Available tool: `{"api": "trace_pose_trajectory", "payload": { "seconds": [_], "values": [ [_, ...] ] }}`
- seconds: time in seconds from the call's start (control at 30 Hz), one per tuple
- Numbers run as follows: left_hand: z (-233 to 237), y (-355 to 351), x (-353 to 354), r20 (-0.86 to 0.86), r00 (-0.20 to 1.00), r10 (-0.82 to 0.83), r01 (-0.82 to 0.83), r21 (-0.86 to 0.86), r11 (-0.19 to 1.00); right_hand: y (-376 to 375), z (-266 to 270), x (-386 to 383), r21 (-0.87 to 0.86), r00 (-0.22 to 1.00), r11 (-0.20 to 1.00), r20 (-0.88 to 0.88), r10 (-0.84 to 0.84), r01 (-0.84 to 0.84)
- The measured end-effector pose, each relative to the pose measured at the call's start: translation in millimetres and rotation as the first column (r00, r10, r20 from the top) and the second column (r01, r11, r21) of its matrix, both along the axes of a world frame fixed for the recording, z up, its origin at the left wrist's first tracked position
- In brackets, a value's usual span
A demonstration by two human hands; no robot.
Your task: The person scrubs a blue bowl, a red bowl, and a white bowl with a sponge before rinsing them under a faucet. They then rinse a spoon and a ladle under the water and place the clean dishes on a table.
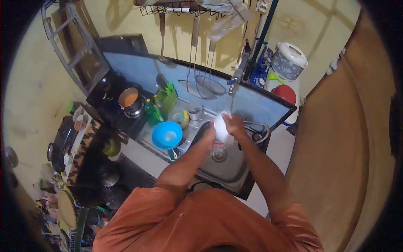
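Under the tap (232, 86), a white dish (221, 127) is held over the metal sink (228, 168). My left hand (208, 135) grips its left side, with the fingers closed along the edge. At the dish's upper right, my right hand (233, 125) is wrapped round the rim. Water seems to run from the tap onto the dish. The sink drain (218, 154) shows just below my hands. Left of the sink, a blue bowl (167, 135) rests on the drainboard.
A pan of orange food (129, 97) is on the stove at the left. A green rack (169, 98) and a metal cup (194, 111) stand behind the bowl. Strainers (210, 85) hang on the wall. A red bowl (284, 95) and a patterned container (289, 61) are at the right.
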State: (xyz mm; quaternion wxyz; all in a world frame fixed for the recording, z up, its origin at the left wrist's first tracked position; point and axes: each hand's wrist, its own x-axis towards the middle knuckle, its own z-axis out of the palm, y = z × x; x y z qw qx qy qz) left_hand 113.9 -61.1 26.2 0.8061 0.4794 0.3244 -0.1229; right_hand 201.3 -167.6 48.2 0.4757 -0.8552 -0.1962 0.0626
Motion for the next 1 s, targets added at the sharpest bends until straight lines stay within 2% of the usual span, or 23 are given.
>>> {"api": "trace_pose_trajectory", "payload": {
  "seconds": [0.03,0.1,0.17,0.2,0.23,0.3,0.33,0.37,0.43,0.47,0.5,0.53,0.57,0.6,0.63,0.67,0.7,0.77,0.8,0.83,0.9,0.97,1.0],
  "values": [
    [4.1,11.4,-0.8,0.032,0.998,-0.058,0.059,-0.031,0.998,4.3,25.6,-10.6,-0.118,0.999,0.992,-0.019,0.045,-0.047],
    [5.9,30.6,-0.4,0.065,0.991,-0.118,0.122,-0.063,0.991,4.7,34.9,-19.2,-0.162,0.997,0.984,0.015,0.073,-0.069],
    [3.1,50.1,6.7,0.019,0.988,-0.155,0.157,-0.14,0.978,9.5,10.3,-16.2,-0.359,0.931,0.87,0.007,0.364,-0.337],
    [6.0,54.6,8.9,-0.004,0.993,-0.119,0.118,-0.104,0.988,3.5,-9.7,-18.6,-0.312,0.826,0.844,0.233,0.514,-0.437],
    [7.5,55.9,8.2,-0.001,0.994,-0.109,0.108,-0.105,0.989,2.5,-6.1,-29.5,-0.314,0.82,0.839,0.235,0.522,-0.445],
    [6.6,55.2,8.1,0.058,0.96,-0.275,0.277,-0.049,0.96,-1.0,1.2,-46.8,-0.508,0.733,0.699,0.177,0.657,-0.504],
    [2.0,56.2,7.4,0.047,0.96,-0.275,0.278,-0.069,0.958,-3.6,4.7,-50.4,-0.545,0.654,0.664,0.254,0.713,-0.512],
    [-2.8,55.7,3.8,0.049,0.962,-0.269,0.272,-0.07,0.96,-9.3,9.7,-53.3,-0.617,0.628,0.599,0.207,0.75,-0.511],
    [-17.4,51.7,-4.6,0.05,0.991,-0.125,0.126,-0.026,0.992,-12.4,-32.5,-26.2,-0.647,0.365,0.371,0.151,0.919,-0.666],
    [-16.7,49.5,-8.0,0.037,0.994,-0.103,0.104,-0.02,0.994,-15.7,-26.6,-23.0,-0.648,0.366,0.373,0.153,0.918,-0.664],
    [-20.7,47.6,-9.0,0.038,0.994,-0.104,0.104,-0.018,0.994,-17.5,-13.4,-18.8,-0.443,0.706,0.615,-0.059,0.706,-0.652],
    [-27.0,44.4,-10.8,0.083,0.993,-0.089,0.091,-0.017,0.996,-18.7,-6.5,-12.1,-0.275,0.854,0.829,-0.348,0.386,-0.487],
    [-33.4,40.2,-12.3,0.126,0.989,-0.075,0.077,-0.018,0.997,-14.4,-6.2,4.9,-0.462,0.857,0.724,-0.322,0.401,-0.512],
    [-27.8,31.6,-14.6,0.126,0.989,-0.075,0.078,-0.017,0.997,-12.3,-28.7,21.1,-0.412,0.88,0.778,-0.191,0.435,-0.474],
    [-16.0,20.4,-17.7,0.158,0.987,-0.043,0.05,-0.039,0.998,-6.9,-27.0,25.7,-0.362,0.889,0.821,-0.051,0.455,-0.441],
    [-3.6,14.1,-20.2,0.19,0.982,-0.012,0.024,-0.059,0.998,1.0,-26.1,28.7,-0.221,0.929,0.933,-0.304,0.21,-0.283],
    [0.7,14.0,-19.8,0.191,0.981,-0.017,0.027,-0.053,0.998,2.7,-29.9,20.9,-0.089,0.91,0.931,-0.264,0.32,-0.353],
    [5.6,13.5,-17.2,0.267,0.961,0.077,-0.018,-0.218,0.976,4.2,-23.2,2.3,-0.17,0.84,0.845,-0.315,0.442,-0.508],
    [5.1,15.6,-15.9,0.333,0.935,0.121,-0.047,-0.219,0.974,4.8,-21.3,-6.6,-0.202,0.797,0.789,-0.341,0.499,-0.58],
    [3.2,17.5,-16.4,0.333,0.934,0.128,-0.054,-0.224,0.973,0.7,-18.2,-8.1,-0.34,0.79,0.713,-0.28,0.545,-0.613],
    [4.5,22.0,-21.9,0.365,0.927,0.091,-0.07,-0.071,0.995,-9.6,-11.2,1.9,-0.57,0.76,0.55,-0.227,0.609,-0.611],
    [13.3,14.3,-24.9,0.333,0.935,0.125,-0.102,-0.084,0.991,-9.4,-9.6,10.4,-0.658,0.751,0.471,-0.228,0.62,-0.588],
    [16.6,11.0,-23.4,0.302,0.941,0.152,-0.128,-0.099,0.987,-5.9,-11.8,12.0,-0.573,0.773,0.586,-0.14,0.619,-0.573]
  ]
}}
